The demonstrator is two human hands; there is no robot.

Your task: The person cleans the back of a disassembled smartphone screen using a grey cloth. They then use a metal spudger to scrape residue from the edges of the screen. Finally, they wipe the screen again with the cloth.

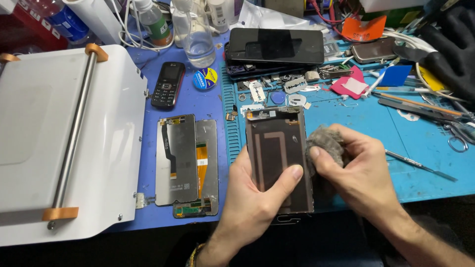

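The phone screen panel (277, 158) is a flat dark rectangle, turned back-side up, showing a brownish metallic sheet with a lighter looped trace and a thin black strip along its far edge. It sits at the near edge of the blue mat, lifted slightly. Against its right edge, a crumpled grey cloth wad (326, 143) presses, fuzzy and balled up.
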